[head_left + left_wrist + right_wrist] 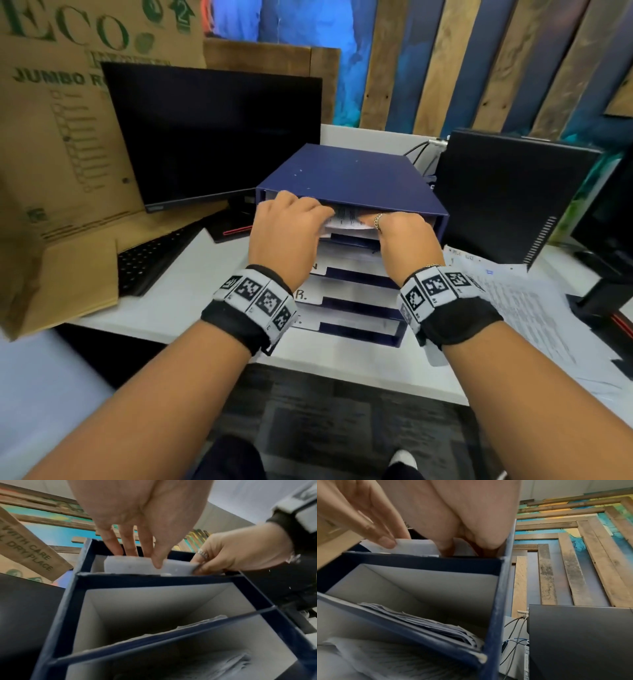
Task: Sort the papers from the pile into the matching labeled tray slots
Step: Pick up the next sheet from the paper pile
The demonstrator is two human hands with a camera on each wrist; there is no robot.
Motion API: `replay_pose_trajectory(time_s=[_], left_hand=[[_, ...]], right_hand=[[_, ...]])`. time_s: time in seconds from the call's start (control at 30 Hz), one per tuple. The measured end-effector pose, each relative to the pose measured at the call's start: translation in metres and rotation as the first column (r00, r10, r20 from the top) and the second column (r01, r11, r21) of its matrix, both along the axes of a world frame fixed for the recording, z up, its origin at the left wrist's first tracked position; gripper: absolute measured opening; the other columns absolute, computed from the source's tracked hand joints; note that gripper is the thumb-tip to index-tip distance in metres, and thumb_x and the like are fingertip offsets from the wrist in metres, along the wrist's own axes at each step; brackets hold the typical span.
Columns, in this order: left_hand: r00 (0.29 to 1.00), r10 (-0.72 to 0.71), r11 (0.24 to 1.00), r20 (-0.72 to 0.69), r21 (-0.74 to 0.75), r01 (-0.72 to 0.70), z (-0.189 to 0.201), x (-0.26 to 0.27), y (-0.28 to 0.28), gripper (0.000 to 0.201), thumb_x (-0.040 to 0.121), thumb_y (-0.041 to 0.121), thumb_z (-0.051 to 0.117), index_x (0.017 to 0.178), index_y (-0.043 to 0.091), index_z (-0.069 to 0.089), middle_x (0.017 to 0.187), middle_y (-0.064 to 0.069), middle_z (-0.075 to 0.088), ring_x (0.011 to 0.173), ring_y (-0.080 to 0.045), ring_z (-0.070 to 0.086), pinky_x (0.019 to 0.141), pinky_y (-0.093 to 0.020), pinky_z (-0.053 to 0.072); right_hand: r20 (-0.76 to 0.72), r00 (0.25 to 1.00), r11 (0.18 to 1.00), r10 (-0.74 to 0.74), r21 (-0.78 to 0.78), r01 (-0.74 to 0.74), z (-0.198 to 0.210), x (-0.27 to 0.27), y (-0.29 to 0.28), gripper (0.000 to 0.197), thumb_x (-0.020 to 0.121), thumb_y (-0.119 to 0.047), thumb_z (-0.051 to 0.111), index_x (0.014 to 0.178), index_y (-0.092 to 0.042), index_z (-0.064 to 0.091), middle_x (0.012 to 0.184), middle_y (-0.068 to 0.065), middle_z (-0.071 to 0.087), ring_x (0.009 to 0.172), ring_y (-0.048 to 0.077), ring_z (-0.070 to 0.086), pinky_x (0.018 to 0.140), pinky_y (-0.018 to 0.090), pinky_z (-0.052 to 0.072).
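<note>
Forearms come in from six o'clock, wristbands on, both hands up at the top slot of the blue tray stack (356, 178). Left hand (291, 222) has its fingers reaching into the slot and the thumb pressing the near face of a printed sheet (346, 219), so it's a pinch on the paper. Right hand (400, 229), ring showing, nips the same sheet at its three o'clock edge with curled fingertips. The sheet is partly inside the top slot, its near edge sticking out over the front lip.

From the wrist views, the slot just below looks bare, while the one under that holds a thick wad of sheets, and more paper lies lower again. Labels on the lower slot fronts are half hidden by the wrists; only stray letters read.

Out at three o'clock, the pile (520, 298) lies spread on the desk (191, 284), several sheets deep by the look of it. My read: sorting is well under way, this sheet nearly filed, a fair heap left.

Farther back, a dark monitor (212, 137) at eleven o'clock.
</note>
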State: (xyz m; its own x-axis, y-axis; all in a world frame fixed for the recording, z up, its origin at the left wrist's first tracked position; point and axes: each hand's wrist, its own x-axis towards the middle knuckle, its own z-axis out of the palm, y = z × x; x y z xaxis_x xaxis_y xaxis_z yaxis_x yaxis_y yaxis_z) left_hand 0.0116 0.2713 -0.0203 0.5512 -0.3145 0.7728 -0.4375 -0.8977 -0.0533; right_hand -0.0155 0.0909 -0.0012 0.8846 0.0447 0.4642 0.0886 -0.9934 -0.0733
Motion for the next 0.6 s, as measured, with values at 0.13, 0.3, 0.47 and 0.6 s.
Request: replay_pose_trajectory(time_s=[0.13,0.3,0.47,0.6], left_hand=[[0.979,0.159,0.98,-0.126,0.143,-0.14,0.008,0.009,-0.008,0.029,0.065,-0.001,0.075,0.08,0.023,0.071,0.064,0.002,0.065,0.061,-0.026,0.062,0.053,-0.027,0.037],[0.921,0.261,0.961,-0.29,0.17,-0.219,0.018,0.012,-0.028,0.017,0.078,0.001,0.067,0.088,0.015,0.064,0.077,-0.007,0.063,0.073,-0.033,0.066,0.056,-0.032,0.038],[0.958,0.079,0.988,-0.275,-0.106,-0.112,0.007,0.013,-0.035,0.034,0.099,0.036,0.047,0.087,0.009,0.065,0.079,-0.013,0.066,0.078,-0.037,0.062,0.062,-0.037,0.044],[0.998,-0.021,0.972,0.058,-0.234,0.034,-0.009,-0.016,-0.052,0.03,0.097,0.03,0.05,0.078,0.013,0.067,0.064,-0.005,0.064,0.062,-0.029,0.058,0.053,-0.035,0.044]], right_hand=[[0.094,0.995,0.999,0.035,0.016,-0.036,-0.011,-0.002,-0.007,0.062,0.088,0.009,0.055,0.141,-0.023,0.054,0.114,0.008,0.067,0.105,0.032,0.062,0.091,0.038,0.051],[0.295,0.944,0.982,0.148,0.068,-0.175,-0.038,-0.021,-0.013,0.057,0.083,0.013,0.066,0.136,-0.006,0.06,0.132,0.013,0.064,0.124,0.032,0.06,0.108,0.037,0.04],[0.314,0.946,0.951,0.076,0.263,-0.164,-0.046,-0.052,-0.037,0.027,0.094,-0.008,0.059,0.118,-0.015,0.072,0.11,0.002,0.073,0.103,0.02,0.066,0.096,0.028,0.049],[0.183,0.969,0.896,-0.167,0.437,0.072,-0.06,-0.058,-0.078,0.024,0.096,-0.014,0.054,0.111,-0.016,0.072,0.101,0.003,0.073,0.093,0.023,0.066,0.089,0.036,0.054]])
